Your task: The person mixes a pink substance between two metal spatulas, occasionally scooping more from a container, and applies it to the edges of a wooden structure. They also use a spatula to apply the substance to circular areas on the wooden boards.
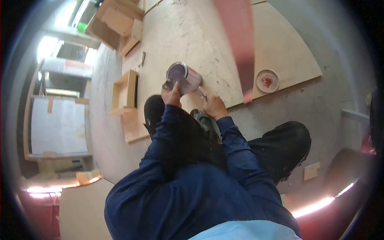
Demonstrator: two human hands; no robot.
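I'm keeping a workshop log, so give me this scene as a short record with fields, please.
Left hand: at the open can; its exact grip is unclear
Right hand: closed on a slim handle beside the can
Can: open top, dull purplish inside
Work surface: pale wooden panel, scuffed in places
Round dish: near the panel's edge at picture right, reddish bits in it
Wooden box: open, shallow, at picture left
Clothing: dark blue sleeves, black trousers

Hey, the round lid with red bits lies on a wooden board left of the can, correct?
Not quite: the head view shows the round lid with red bits on a wooden board, but right of the can, not left.
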